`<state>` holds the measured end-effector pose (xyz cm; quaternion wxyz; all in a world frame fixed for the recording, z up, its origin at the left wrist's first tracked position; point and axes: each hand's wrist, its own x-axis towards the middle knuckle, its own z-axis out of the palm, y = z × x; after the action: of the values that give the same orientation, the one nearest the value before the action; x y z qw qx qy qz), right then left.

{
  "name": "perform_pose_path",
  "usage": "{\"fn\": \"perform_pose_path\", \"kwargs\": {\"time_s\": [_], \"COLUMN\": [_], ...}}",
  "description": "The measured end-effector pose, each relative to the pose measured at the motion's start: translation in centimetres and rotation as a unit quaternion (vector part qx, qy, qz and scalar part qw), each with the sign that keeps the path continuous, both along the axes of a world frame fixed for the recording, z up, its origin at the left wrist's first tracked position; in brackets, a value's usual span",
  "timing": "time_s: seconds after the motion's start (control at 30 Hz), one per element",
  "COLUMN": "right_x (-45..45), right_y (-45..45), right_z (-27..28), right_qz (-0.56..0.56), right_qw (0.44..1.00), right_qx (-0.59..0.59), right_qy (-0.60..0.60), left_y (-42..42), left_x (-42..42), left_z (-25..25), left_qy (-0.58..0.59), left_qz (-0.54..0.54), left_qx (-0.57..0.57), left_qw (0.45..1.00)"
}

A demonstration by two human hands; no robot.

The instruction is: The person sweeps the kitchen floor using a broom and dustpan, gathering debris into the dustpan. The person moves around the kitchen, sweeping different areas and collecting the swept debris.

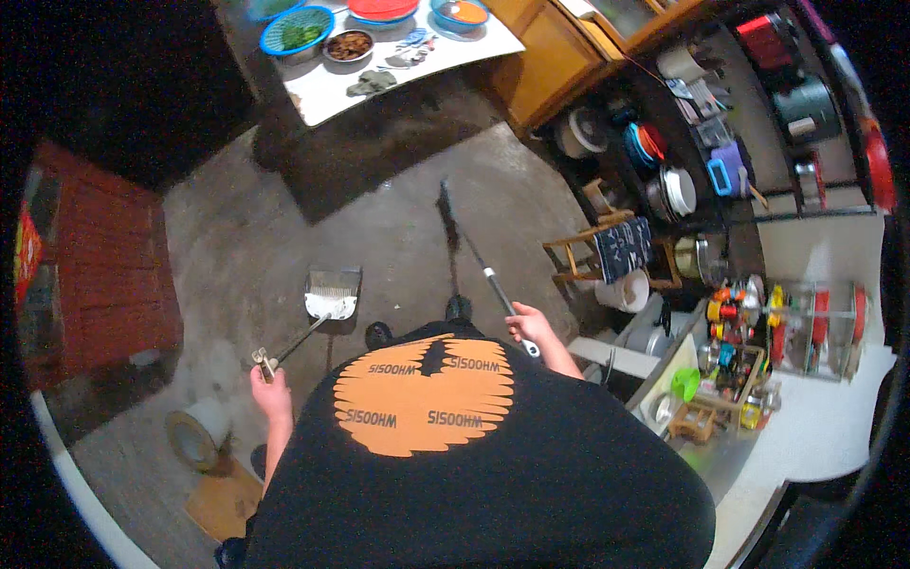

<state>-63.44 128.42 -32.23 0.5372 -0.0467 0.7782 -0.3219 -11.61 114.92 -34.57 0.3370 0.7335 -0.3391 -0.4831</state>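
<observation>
My right hand (528, 323) grips the upper part of a long-handled broom (490, 274). Its dark head (445, 203) rests on the concrete floor (398, 235), ahead of my right foot. My left hand (272, 390) is closed around the top of a long-handled dustpan (331, 304), though what exactly the pale piece at the handle's top is, I cannot tell. The dustpan's white and grey pan lies on the floor ahead and to the left, its toothed part facing up. Broom head and dustpan are well apart.
Ahead stands a white-topped table (426, 71) with baskets and bowls. A wooden stool (569, 249) with a dark cloth and a white bucket (623, 291) are at the right, before crowded shelves. A reddish door (114, 274) and a white cylindrical container (195, 430) are on the left.
</observation>
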Motion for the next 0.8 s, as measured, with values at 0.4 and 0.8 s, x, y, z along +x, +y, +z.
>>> {"fn": "perform_pose_path", "kwargs": {"time_s": [0.4,0.8], "right_x": [-13.7,-5.8], "right_y": [-20.9,-31.6], "right_z": [-8.7,-10.9], "right_qz": [0.659,0.604], "right_qw": [0.640,0.756], "right_qx": [0.216,0.128], "right_qy": [0.331,0.215], "left_y": [9.7,3.2], "left_x": [-4.6,-10.9], "left_z": [-1.3,-2.5], "left_qy": [-0.082,-0.020], "left_qz": [0.139,0.334], "left_qx": [-0.087,0.001], "left_qw": [0.983,0.942]}}
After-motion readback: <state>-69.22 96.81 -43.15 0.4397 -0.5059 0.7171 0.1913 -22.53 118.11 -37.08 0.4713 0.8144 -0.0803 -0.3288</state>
